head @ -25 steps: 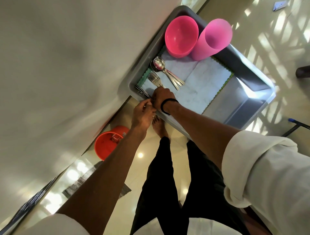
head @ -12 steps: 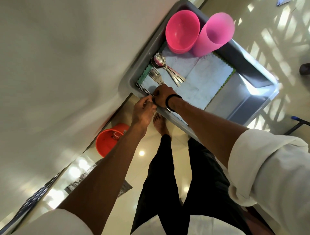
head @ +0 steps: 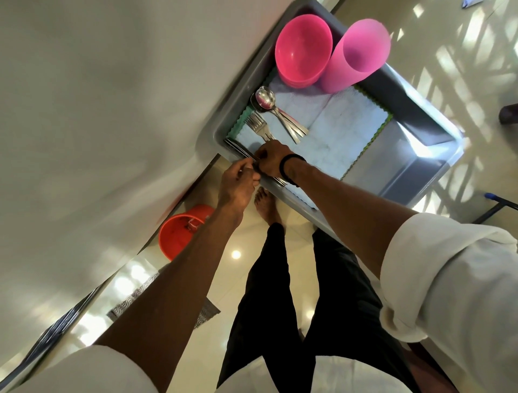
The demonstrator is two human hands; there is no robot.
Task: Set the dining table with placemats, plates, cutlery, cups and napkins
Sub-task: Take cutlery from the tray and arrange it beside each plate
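Both hands unmoved since before: right hand (head: 267, 160) and left hand (head: 238, 185) pinch knives (head: 241, 150) at the tray (head: 414, 112) edge. Tray holds placemat (head: 344, 134), spoons (head: 266, 98), forks (head: 256, 122), pink bowls (head: 304, 50), pink cup (head: 356, 59).

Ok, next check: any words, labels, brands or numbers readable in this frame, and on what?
None can be read.
The pink bowls, pink cups, spoons, forks and grey bin show no print.
The red bucket is plain on the side in view.
The paper on the floor at the top right is too small and cut off to tell.
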